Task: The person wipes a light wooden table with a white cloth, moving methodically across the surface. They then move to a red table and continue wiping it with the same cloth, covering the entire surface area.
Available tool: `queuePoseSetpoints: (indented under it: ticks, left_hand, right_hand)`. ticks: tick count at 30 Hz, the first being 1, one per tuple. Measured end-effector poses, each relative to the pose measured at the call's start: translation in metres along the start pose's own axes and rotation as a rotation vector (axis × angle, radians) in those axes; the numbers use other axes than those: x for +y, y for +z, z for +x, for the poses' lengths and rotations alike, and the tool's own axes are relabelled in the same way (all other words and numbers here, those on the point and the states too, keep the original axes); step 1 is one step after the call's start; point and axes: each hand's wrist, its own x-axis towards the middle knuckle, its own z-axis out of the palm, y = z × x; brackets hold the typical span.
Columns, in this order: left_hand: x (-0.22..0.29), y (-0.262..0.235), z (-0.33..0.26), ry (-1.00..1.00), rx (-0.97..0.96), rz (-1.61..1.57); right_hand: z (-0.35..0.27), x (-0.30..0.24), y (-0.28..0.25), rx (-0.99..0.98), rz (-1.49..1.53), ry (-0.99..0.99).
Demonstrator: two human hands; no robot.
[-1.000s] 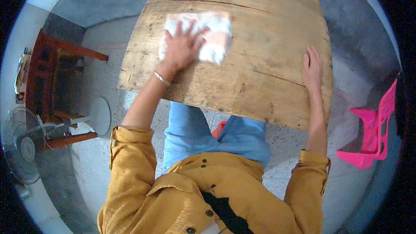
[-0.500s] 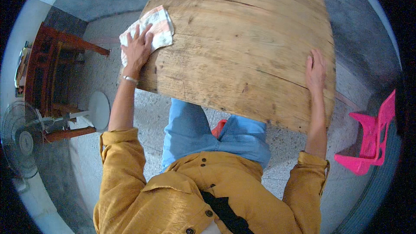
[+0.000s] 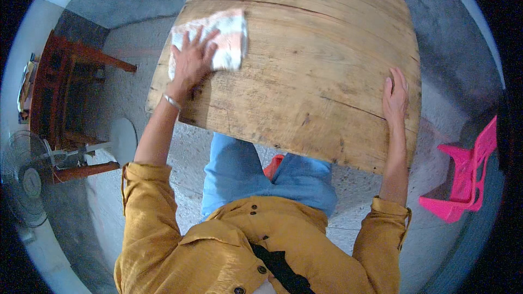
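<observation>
My left hand (image 3: 193, 60) lies spread and open over a white and pale orange checked cloth (image 3: 233, 41), pressing it against the wooden tabletop (image 3: 294, 71) near the left edge. The cloth is slightly blurred; part of it is hidden under the palm. A silver bangle (image 3: 172, 101) circles the left wrist. On the right side of the table, my right hand (image 3: 396, 98) rests flat on the boards, fingers extended, holding nothing. The tabletop is worn planks with dark seams and stains.
A bright pink plastic chair (image 3: 463, 174) stands on the floor to the right. At the left are a standing fan (image 3: 31, 182) and a reddish-brown wooden piece of furniture (image 3: 52, 87). Something red (image 3: 273, 166) shows between my legs below the table edge.
My left hand and the cloth have slid to the right across the tabletop, in from its left edge. My right hand stays in nearly the same place.
</observation>
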Motion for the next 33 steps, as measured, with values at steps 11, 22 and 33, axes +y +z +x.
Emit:
queuePoseSetpoints:
  ticks: [11,22,33]
  left_hand:
    - [0.131,0.048,0.122,0.137,-0.076,0.057]
    - [0.087,-0.04,-0.086,0.392,-0.23,-0.153]
    - [-0.047,-0.022,-0.071,-0.118,-0.029,0.096]
  right_hand:
    - [-0.001,-0.001,-0.003,0.026,-0.05,-0.038]
    - [-0.002,0.018,0.006,0.012,0.043,-0.088]
    - [-0.001,0.018,0.012,0.046,-0.063,-0.095]
